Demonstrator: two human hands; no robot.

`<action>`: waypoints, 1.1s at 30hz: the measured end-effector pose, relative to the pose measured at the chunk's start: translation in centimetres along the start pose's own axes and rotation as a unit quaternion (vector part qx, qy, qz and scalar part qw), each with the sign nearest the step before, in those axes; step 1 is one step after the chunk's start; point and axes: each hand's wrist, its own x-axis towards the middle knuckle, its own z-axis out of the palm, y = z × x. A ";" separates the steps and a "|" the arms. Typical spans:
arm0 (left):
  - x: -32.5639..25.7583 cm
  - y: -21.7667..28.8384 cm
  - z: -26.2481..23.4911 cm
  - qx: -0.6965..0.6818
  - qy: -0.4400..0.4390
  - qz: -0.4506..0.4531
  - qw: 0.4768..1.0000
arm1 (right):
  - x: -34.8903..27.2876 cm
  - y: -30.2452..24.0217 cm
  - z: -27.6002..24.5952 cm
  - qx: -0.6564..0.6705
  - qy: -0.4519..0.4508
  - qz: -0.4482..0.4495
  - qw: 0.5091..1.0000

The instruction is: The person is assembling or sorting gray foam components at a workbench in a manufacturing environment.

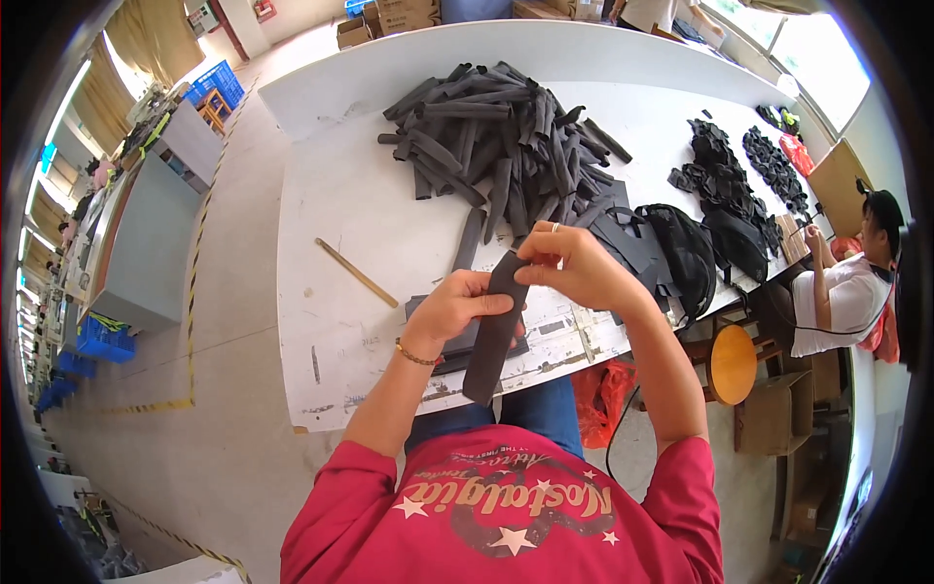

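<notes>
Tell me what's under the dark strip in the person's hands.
Below the dark strip, dark flat pieces lie on the white table, showing on both sides. Whatever is directly behind the strip and the left hand is covered.

the black strip [493, 341] hides part of the fingers of the left hand [455, 307], and the right hand [576, 261] covers a bit of the strip's far end. flat dark pieces [452, 362] beneath are partly covered, so their number can't be told. the near edge of the table [321, 380] hides part of a red bag [600, 401]. a person [650, 12] on the far side is cut off by the upper edge. odds and ends [109, 185] along the left are too small to tell.
</notes>
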 end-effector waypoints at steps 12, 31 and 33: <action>1.3 -0.5 0.2 -0.106 0.153 0.143 0.972 | -5.0 1.6 8.0 0.154 0.227 0.108 0.956; 4.2 -2.8 3.3 -0.262 0.171 0.224 0.923 | -5.2 3.4 12.4 0.236 0.230 0.206 0.921; 3.9 -3.3 3.1 -0.230 0.206 0.223 0.925 | -4.9 3.8 13.4 0.206 0.244 0.193 0.928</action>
